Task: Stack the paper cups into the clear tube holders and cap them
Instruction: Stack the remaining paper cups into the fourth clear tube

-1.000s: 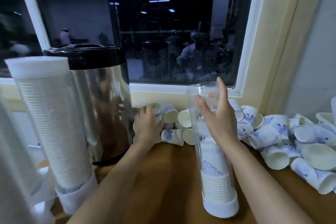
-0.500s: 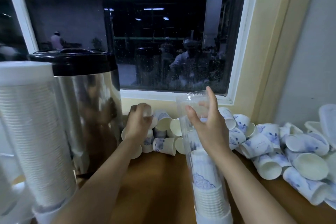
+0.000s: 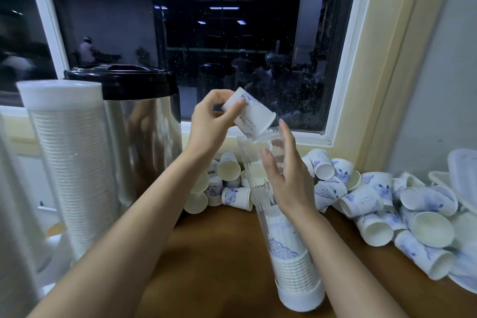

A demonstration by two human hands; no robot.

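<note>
Wooden counter below a dark window; one steel urn with a black lid stands at the left rear; just beside it, nearer the camera, stands one full tube holder topped with a white cap; a further pale upright shape at the far left edge is too blurred to identify. Loose paper cups lie in two groups: at least seven in the small cluster between urn and open tube, partly hidden by the left forearm and the tube; more than a dozen in the heap along the right wall, with white lids at the far right, number unclear. One clear tube holder stands upright at centre in a white base, its lower part filled with nested cups, count unreadable. Right hand clasps the tube's upper part, thumb in front, fingers round the far side. Left hand pinches one paper cup near its base, tilted, mouth downward, at the tube's open rim.
</note>
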